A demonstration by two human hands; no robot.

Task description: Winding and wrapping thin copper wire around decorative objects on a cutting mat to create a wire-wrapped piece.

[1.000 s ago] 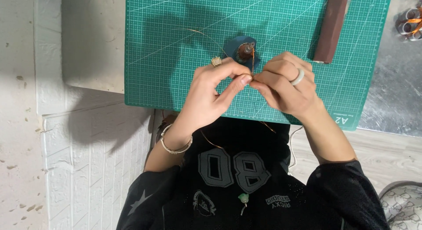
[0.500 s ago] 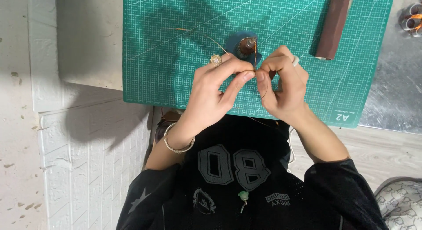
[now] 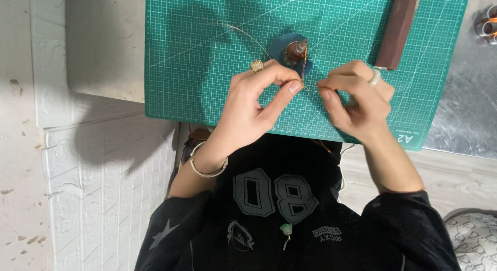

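Left grip [image 3: 253, 103] and right grip [image 3: 357, 97] are each pinching thin wire [image 3: 305, 69] between fingertips, just below small brown bead [image 3: 295, 49], over green cutting mat [image 3: 207, 53] on counter.

Green gridded cutting mat [image 3: 196, 53], dark brown wooden block [image 3: 397, 27] on its far edge, white brick wall [image 3: 93, 198]

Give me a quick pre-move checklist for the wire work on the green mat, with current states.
1. Left hand pinching the thin wire: ok.
2. Right hand fingertips at the wire: ok, exact grip cannot tell.
3. Small brown piece resting on the green cutting mat: ok.
4. Loose wire tail arcing left across the mat, untangled: ok.
5. Brown bar apart from both hands: ok.
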